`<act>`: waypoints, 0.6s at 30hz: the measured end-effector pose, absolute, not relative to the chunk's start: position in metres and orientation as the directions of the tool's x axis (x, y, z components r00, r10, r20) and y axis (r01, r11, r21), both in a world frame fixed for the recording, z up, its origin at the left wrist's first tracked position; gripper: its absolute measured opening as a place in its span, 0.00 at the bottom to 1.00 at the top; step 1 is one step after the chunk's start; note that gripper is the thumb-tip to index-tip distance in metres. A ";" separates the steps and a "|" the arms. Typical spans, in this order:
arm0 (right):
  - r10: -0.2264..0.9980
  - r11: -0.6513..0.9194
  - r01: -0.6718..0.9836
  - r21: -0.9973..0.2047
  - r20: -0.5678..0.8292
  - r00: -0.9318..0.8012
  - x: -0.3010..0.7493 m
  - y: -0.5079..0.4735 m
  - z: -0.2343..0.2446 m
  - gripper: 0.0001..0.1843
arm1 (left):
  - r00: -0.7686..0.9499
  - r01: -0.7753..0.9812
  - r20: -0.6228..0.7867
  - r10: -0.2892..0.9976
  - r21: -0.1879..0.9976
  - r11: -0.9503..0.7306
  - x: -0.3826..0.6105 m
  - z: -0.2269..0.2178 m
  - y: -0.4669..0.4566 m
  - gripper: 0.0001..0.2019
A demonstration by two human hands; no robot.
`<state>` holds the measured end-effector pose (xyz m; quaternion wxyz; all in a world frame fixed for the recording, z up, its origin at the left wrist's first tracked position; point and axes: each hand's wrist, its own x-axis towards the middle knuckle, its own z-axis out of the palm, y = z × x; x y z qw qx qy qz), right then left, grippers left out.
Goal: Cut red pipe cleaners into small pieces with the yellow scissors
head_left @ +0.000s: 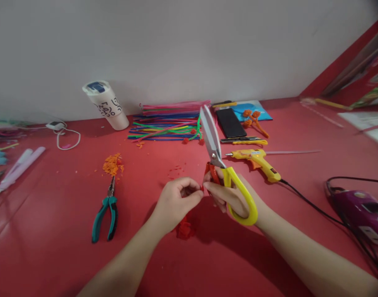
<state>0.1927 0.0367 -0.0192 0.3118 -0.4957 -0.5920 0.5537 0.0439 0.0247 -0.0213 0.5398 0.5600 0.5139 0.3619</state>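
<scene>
My right hand [230, 194] is closed round a pair of scissors [211, 136] with yellow and red handles. Its long blades point up and away from me, nearly together. Thumb and forefinger of my left hand [176, 202] pinch a small red piece [202, 189], most of it hidden by the fingers. The tips of both hands almost meet there. Under my left hand lies a heap of red scraps [185, 230] on the red table [68, 264]. Small red bits [176, 168] are scattered just beyond.
To the left are teal-handled pliers [105, 216] and orange clippings [113, 164]. Behind lie coloured pipe cleaners [167, 123], a white tumbler [107, 105] and a phone [230, 123]. A yellow glue gun [257, 161] is at the right, its cord running toward a purple device [360, 210].
</scene>
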 end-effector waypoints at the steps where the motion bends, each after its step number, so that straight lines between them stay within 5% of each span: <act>1: 0.930 -0.141 0.273 -0.952 -0.222 -0.292 0.193 0.037 -0.017 0.08 | 0.217 0.189 -0.151 0.964 0.976 0.110 0.044 -0.022 0.024 0.02; 6: 0.920 -0.172 0.351 -0.920 -0.278 -0.278 0.193 0.036 -0.011 0.06 | 0.215 0.164 -0.179 0.960 0.976 0.145 0.044 -0.024 0.025 0.02; 13: 0.918 -0.142 0.320 -0.937 -0.246 -0.312 0.191 0.035 -0.015 0.07 | 0.420 -0.200 -0.405 0.812 0.831 0.518 0.039 -0.026 0.029 0.08; 18: 0.939 -0.055 0.250 -0.967 -0.135 -0.315 0.194 0.037 -0.018 0.10 | 0.398 -0.130 -0.395 0.828 0.869 0.477 0.038 -0.027 0.029 0.06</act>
